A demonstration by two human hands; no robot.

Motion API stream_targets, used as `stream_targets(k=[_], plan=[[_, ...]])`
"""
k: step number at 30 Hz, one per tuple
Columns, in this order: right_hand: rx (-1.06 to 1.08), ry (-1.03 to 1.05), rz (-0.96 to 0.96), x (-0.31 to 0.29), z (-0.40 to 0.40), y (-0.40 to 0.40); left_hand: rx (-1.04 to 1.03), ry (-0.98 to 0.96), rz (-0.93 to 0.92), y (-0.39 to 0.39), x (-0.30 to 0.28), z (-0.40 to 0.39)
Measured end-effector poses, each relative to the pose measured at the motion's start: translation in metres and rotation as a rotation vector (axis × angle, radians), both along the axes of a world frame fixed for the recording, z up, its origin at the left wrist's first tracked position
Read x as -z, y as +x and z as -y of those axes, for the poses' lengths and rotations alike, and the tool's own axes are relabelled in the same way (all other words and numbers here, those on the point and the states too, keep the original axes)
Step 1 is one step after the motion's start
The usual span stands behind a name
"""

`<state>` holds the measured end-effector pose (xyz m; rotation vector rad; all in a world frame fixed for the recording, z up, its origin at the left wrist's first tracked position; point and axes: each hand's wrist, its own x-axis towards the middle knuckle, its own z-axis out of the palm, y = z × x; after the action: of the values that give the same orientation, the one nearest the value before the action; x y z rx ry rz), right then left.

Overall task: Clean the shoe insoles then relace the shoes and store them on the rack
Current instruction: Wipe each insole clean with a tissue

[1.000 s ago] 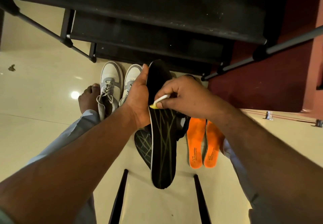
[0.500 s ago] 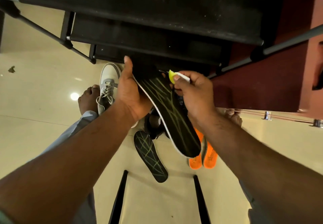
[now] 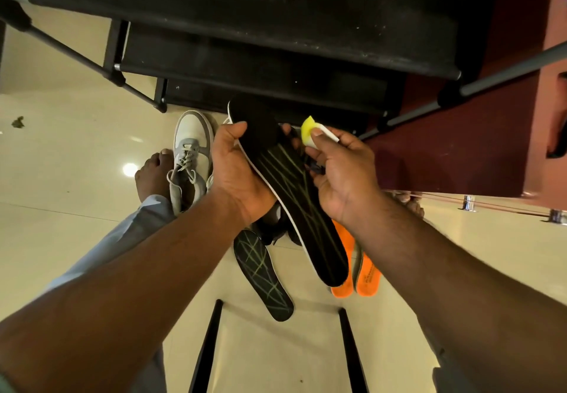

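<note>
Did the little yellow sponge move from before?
Yes. The yellow sponge in the right hand lifted off the held black insole, going up toward the shoe rack.

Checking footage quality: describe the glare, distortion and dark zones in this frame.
Head view: a round lamp glare spot on the glossy cream floor tiles; wide-angle bending of the black metal-tube shoe rack, whose shelves sit in deep shadow; hands and the black green-lined insole are sharp.

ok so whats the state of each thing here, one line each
left hand: grips the held insole
held insole: lifted, tilted
right hand: pinches the sponge
sponge: off the insole
second black insole: flat on floor
orange insoles: on floor
white shoe: laced
</note>
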<state>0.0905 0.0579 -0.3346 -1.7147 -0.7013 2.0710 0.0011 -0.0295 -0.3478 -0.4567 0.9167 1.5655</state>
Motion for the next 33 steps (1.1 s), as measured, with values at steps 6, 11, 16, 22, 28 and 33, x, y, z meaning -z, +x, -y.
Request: stream_targets(k=[6,11,16,22,28,33], plan=[[0.077,-0.013,-0.065,0.002,0.0,-0.003,0.141,-0.014,-0.051,0.009,-0.009,-0.002],[0.185,-0.012,-0.134,0.0,-0.002,-0.003,0.123,-0.001,-0.032,0.012,-0.008,-0.001],[0.138,-0.024,-0.117,0.0,-0.005,0.0,0.097,-0.004,-0.037,0.005,-0.011,-0.002],[-0.246,0.395,-0.025,-0.014,-0.008,0.002,0.088,-0.012,-0.043,-0.008,-0.01,-0.003],[-0.584,0.974,0.254,-0.002,-0.032,0.012,0.189,0.009,0.021,0.005,-0.016,-0.005],[-0.88,1.151,0.235,0.013,-0.035,0.017,0.256,0.034,-0.057,0.004,-0.016,-0.007]])
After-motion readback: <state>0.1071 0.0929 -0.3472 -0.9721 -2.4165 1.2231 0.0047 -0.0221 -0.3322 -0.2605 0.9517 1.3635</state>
